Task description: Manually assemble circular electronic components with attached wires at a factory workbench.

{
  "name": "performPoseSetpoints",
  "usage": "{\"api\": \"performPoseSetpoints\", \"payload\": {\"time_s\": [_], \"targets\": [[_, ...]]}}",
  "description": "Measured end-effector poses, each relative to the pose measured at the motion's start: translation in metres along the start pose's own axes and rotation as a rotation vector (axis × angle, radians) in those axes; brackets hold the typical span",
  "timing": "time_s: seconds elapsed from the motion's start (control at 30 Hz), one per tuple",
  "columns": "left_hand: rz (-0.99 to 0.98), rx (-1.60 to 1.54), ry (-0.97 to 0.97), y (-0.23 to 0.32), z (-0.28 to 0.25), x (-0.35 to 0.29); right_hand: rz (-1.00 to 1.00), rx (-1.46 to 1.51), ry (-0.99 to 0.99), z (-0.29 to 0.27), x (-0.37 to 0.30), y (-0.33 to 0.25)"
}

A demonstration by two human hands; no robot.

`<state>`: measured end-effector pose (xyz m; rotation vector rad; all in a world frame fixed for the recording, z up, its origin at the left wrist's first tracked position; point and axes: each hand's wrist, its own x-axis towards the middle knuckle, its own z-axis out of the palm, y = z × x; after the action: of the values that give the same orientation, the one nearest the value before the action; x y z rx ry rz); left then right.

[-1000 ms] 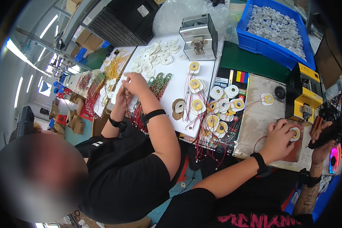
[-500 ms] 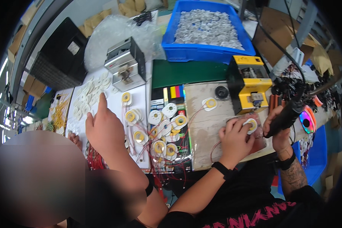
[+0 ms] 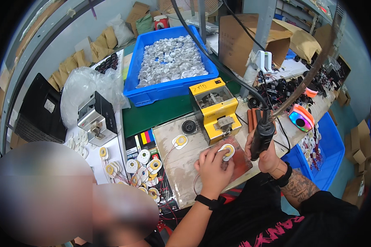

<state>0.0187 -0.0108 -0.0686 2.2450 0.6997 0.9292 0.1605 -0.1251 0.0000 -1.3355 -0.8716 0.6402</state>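
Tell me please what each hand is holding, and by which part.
Left hand: white-and-yellow disc, by its rim. Right hand: black tool, around its lower body.

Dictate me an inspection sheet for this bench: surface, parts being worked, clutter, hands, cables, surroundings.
Surface: beige worktop, stained; reddish board on it.
Job's things: white-and-yellow disc over the board; black-handled tool, tip unclear.
Clutter: similar discs bunched leftward.
Hands: left hand holds the disc; right hand grips the tool.
Cables: black cable appears to meet the tool's top; thin red wire beside the left hand.
Surroundings: blue bin of pale pieces, yellow-and-black machine.
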Motion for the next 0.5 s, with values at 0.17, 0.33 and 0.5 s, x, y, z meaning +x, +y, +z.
{"api": "performPoseSetpoints", "payload": {"time_s": [0.17,0.33,0.5], "targets": [[0.054,-0.043,-0.016,0.003,0.008,0.0,-0.013,-0.027,0.024,-0.026,-0.013,0.019],[0.021,0.049,-0.017,-0.003,-0.003,-0.009,-0.02,0.102,-0.019,-0.015,-0.012,0.011],[0.055,0.072,-0.051,0.008,0.002,-0.004,-0.056,0.139,0.013,-0.025,-0.011,0.003]]}}
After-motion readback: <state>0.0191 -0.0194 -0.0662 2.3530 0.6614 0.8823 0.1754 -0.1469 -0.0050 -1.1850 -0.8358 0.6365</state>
